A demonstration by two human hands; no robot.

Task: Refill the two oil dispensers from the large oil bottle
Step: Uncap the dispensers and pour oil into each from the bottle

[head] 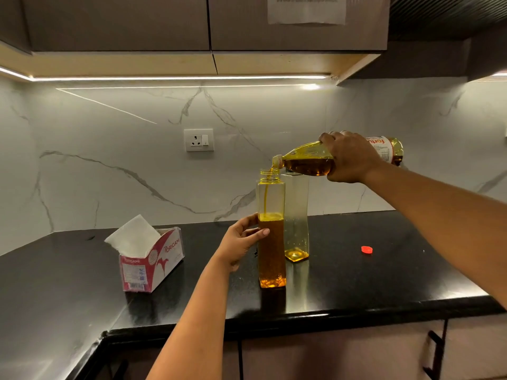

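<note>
My right hand (349, 157) grips the large oil bottle (307, 160), which lies tipped almost level with its open neck to the left. A thin stream of oil falls from it into the open mouth of the near square dispenser (271, 250), which stands upright and is filled to a little over half. My left hand (240, 241) holds that dispenser at its left side, thumb in front. Just behind and to the right stands the second dispenser (296, 215), with only a little oil at its bottom.
A red cap (366, 250) lies on the black countertop (356, 281) to the right of the dispensers. An open pink tissue box (152, 259) sits to the left. A wall socket (199, 140) is on the marble backsplash. Cabinets hang overhead.
</note>
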